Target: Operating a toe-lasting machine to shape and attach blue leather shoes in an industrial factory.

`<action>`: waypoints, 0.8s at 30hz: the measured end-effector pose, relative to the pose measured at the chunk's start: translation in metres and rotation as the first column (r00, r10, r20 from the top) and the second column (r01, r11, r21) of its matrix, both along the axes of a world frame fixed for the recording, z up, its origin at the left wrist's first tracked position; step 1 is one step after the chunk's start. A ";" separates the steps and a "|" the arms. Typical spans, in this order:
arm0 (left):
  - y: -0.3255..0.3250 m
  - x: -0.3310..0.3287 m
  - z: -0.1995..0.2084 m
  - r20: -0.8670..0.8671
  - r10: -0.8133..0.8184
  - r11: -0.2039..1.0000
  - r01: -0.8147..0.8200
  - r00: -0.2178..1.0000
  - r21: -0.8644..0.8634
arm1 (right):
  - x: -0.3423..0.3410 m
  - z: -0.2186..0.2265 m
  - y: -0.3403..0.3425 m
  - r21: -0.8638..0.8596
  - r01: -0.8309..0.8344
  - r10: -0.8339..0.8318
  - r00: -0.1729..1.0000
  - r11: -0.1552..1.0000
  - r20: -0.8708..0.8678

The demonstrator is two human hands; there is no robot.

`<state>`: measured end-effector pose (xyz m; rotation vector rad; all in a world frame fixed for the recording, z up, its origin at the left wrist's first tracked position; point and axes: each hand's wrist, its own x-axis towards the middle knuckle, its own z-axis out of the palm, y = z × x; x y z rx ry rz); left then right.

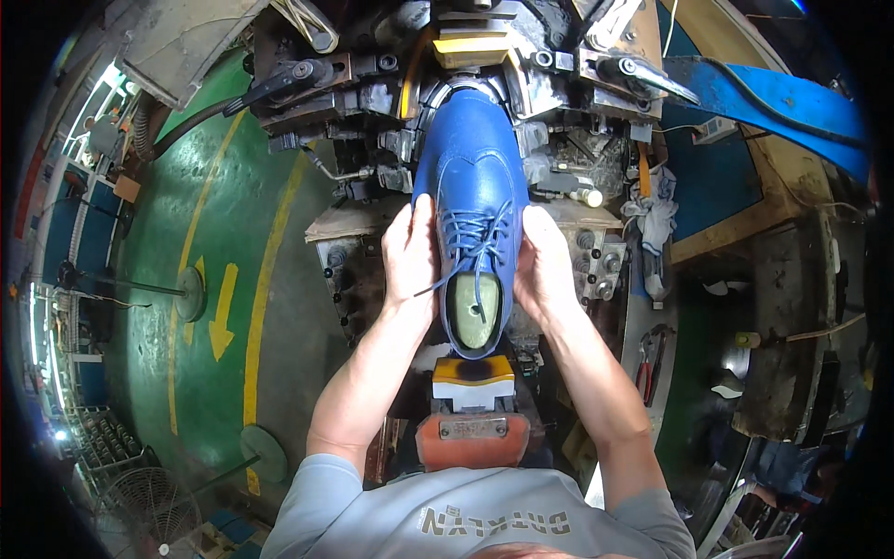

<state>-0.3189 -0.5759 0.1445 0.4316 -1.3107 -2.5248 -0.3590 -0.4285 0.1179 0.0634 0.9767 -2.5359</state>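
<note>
A blue lace-up shoe upper (477, 182) points toe-first into a machine, its toe against the curved metal jaws (466, 82). A green last (474, 315) with a dark hole fills its opening, and the laces (481, 238) are tied across the front. From the left, my left hand (411, 253) grips the shoe's side, thumb along the upper. My right hand (546, 263) clasps the opposite side, its fingers mostly hidden beneath. Just behind the heel sits a yellow-topped pad (473, 370) on an orange-red block (473, 440).
Metal clamps and levers (293, 79) flank the jaws on both sides. A blue curved arm (764, 98) juts in at upper right. Red-handled pliers (647, 368) and a pale cloth (656, 210) lie to the right. Green floor with yellow markings (223, 312) stretches out at left.
</note>
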 end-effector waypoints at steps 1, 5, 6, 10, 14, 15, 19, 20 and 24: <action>-0.003 -0.005 -0.003 -0.002 0.001 1.000 -0.001 1.000 0.001 | -0.003 0.001 -0.006 -0.044 0.043 -0.042 0.998 0.998 0.040; -0.011 -0.022 -0.017 0.003 0.022 1.000 -0.022 1.000 0.021 | -0.018 -0.014 -0.021 -0.071 0.130 -0.131 0.991 0.989 -0.002; -0.013 -0.024 -0.019 -0.003 0.019 1.000 -0.019 1.000 0.010 | -0.019 -0.017 -0.024 -0.042 0.155 -0.157 0.987 0.987 -0.044; -0.018 -0.028 -0.026 0.016 0.037 0.997 -0.038 0.999 0.067 | -0.020 -0.023 -0.029 -0.069 0.150 -0.152 0.988 0.986 -0.038; -0.021 -0.028 -0.029 -0.005 -0.004 0.999 0.004 1.000 0.048 | -0.024 -0.029 -0.032 -0.029 0.164 -0.165 0.984 0.986 -0.059; -0.019 -0.027 -0.022 -0.010 -0.005 0.999 0.006 1.000 0.047 | -0.025 -0.027 -0.032 -0.050 0.131 -0.133 0.991 0.990 -0.028; -0.017 -0.024 0.001 0.064 -0.018 0.996 0.012 0.998 0.091 | -0.022 -0.011 -0.029 -0.118 0.040 -0.034 0.998 0.992 0.055; -0.017 -0.024 0.007 0.109 -0.002 1.000 -0.001 0.994 0.027 | -0.021 -0.004 -0.030 -0.116 0.041 -0.031 0.996 0.992 0.088; -0.012 -0.022 0.025 0.143 -0.003 1.000 0.000 0.990 0.020 | -0.024 -0.005 -0.029 -0.067 0.064 -0.062 0.997 0.996 0.036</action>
